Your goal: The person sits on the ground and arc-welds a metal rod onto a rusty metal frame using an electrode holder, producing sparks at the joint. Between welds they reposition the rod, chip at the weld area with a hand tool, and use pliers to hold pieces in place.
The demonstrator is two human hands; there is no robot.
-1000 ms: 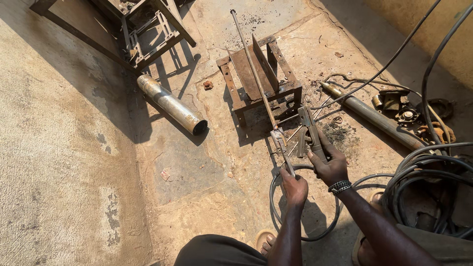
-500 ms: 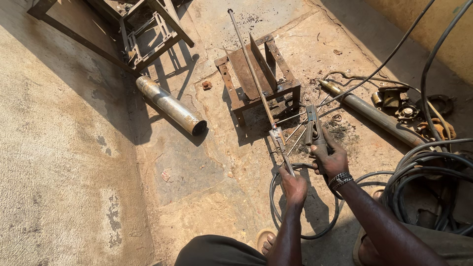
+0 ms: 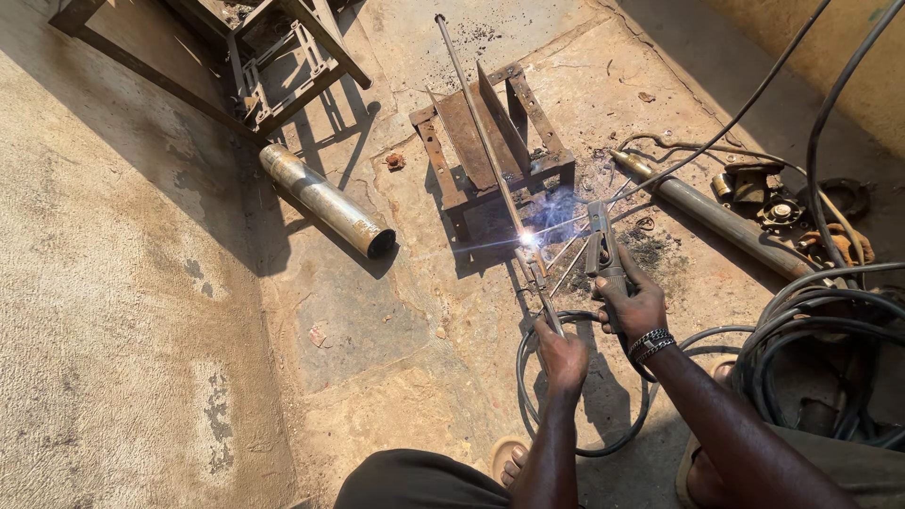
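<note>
left hand (image 3: 562,358) gripping thin rod (image 3: 481,132), right hand (image 3: 633,306) clenching electrode holder (image 3: 600,240), bare concrete floor (image 3: 141,330) leftward

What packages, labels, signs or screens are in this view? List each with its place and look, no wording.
None in view: no package, label, sign or screen shows on the concrete floor.
What lies there is bare metal and cable: a rusty steel frame, a grey pipe to its left, and coiled black cables at the right.
The right hand grips an electrode holder; the left hand holds a thin steel rod at the welding spark.
</note>
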